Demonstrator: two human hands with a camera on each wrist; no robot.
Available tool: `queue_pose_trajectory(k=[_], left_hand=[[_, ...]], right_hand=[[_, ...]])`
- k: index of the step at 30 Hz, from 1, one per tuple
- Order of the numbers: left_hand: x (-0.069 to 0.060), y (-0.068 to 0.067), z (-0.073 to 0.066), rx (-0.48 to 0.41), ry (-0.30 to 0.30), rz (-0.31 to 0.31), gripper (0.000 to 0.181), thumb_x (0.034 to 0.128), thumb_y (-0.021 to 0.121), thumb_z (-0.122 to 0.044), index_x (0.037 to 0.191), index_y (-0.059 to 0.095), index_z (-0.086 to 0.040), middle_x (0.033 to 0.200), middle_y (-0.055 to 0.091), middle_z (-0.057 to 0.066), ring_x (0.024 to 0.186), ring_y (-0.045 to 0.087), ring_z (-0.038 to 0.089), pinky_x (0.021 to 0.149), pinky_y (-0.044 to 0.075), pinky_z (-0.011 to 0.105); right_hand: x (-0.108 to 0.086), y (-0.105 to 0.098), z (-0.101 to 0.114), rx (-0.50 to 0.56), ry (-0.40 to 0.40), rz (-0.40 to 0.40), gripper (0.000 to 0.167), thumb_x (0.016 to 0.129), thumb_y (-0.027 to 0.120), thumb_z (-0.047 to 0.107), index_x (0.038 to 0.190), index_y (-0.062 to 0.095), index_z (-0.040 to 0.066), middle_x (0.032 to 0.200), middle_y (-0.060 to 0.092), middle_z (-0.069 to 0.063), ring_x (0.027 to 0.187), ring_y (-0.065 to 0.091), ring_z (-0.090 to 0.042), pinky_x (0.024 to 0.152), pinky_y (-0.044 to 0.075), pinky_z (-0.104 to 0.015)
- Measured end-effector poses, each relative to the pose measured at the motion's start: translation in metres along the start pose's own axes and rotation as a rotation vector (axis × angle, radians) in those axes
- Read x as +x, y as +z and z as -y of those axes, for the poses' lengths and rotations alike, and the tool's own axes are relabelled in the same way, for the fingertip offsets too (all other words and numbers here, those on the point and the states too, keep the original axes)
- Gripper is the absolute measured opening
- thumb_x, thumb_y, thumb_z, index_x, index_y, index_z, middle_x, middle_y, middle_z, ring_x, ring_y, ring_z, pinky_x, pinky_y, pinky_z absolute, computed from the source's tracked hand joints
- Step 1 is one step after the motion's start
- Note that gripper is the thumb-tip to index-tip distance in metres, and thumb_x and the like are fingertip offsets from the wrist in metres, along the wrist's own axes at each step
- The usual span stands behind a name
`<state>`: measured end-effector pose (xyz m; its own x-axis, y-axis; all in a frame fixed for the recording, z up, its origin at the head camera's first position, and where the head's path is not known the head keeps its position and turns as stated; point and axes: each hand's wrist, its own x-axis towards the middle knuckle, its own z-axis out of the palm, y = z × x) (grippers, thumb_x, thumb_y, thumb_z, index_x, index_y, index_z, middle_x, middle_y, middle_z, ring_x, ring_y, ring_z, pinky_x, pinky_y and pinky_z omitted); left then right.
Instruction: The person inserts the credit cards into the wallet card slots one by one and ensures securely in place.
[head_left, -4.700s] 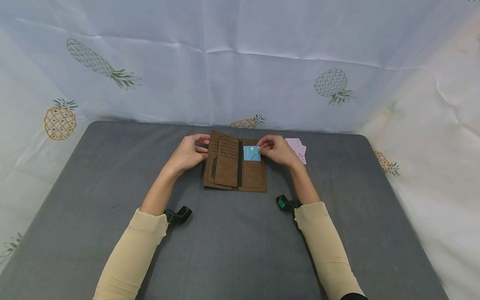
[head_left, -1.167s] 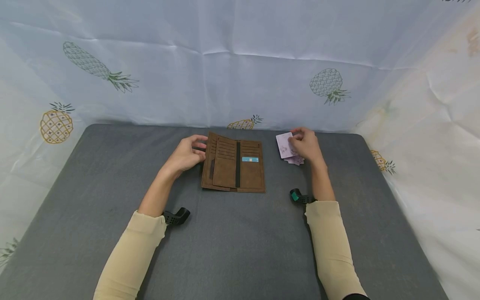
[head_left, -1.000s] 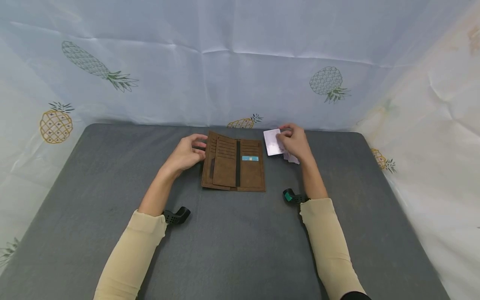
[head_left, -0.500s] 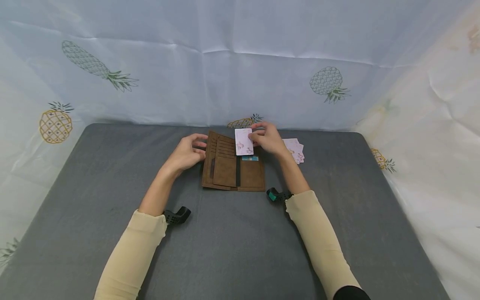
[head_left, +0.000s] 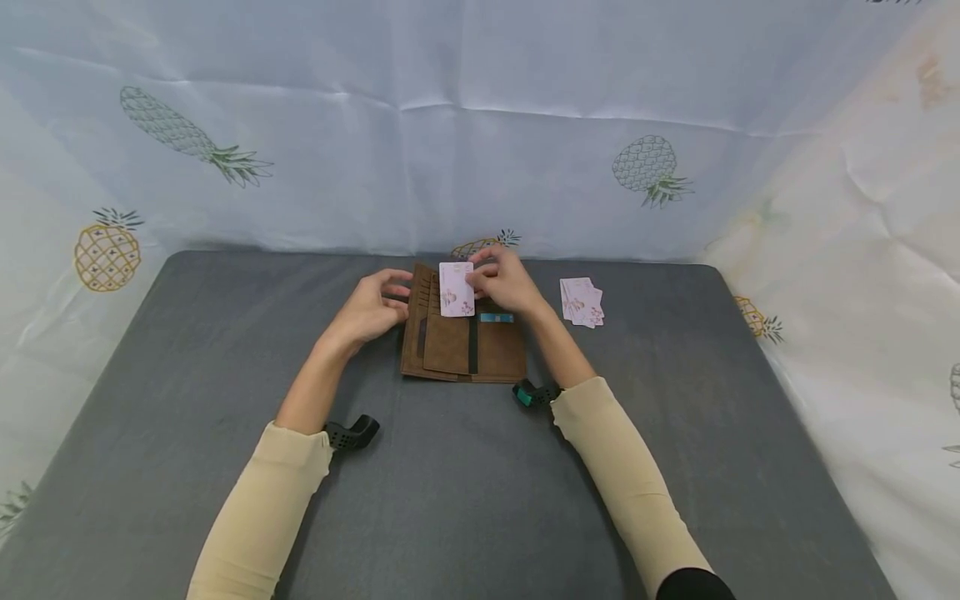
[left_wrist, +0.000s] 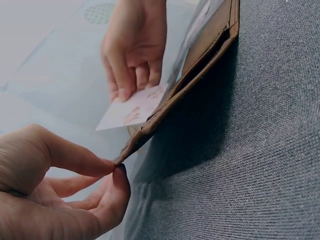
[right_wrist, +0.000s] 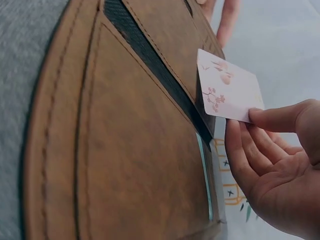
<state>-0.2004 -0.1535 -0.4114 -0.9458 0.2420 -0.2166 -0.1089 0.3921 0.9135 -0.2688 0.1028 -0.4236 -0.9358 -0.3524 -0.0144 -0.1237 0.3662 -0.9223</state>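
Note:
A brown wallet lies unfolded on the grey table, its left flap raised a little. My left hand pinches the edge of that flap between thumb and fingers, plainly seen in the left wrist view. With thumb and fingers my right hand pinches a pink card with a blossom print, held over the slots left of the wallet's dark centre strip. In the right wrist view the card's lower edge is close to the leather; whether it has entered a slot, I cannot tell. A blue card sits mostly inside a right-side slot.
Several pink cards lie in a loose fanned pile to the right of the wallet. The grey table ends at a pineapple-print cloth hanging behind it.
The blue card went deeper into its slot and my right hand let it go. It then took a pink card from the pile and carried it left over the wallet. My left hand stayed.

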Motion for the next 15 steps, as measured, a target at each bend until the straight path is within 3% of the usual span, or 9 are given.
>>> queue_pose_trajectory(k=[7,15], left_hand=[[0.001,0.001,0.002,0.005,0.001,-0.006,0.068,0.1019,0.052,0.009,0.167,0.038,-0.005,0.158,0.049,0.030,0.133,0.060,0.045,0.102,0.054,0.050],[0.001,0.001,0.002,0.014,0.006,-0.020,0.067,0.1016,0.052,0.010,0.166,0.040,-0.003,0.157,0.050,0.029,0.127,0.061,0.042,0.100,0.055,0.047]], right_hand=[[0.002,0.011,-0.002,0.033,0.014,0.019,0.028,0.107,0.063,-0.001,0.133,0.056,-0.008,0.117,0.076,-0.036,0.078,0.073,-0.013,0.078,0.067,-0.034],[0.000,0.014,-0.005,0.006,0.043,0.030,0.028,0.106,0.065,0.001,0.132,0.057,-0.007,0.109,0.078,-0.033,0.069,0.072,-0.012,0.071,0.066,-0.028]])
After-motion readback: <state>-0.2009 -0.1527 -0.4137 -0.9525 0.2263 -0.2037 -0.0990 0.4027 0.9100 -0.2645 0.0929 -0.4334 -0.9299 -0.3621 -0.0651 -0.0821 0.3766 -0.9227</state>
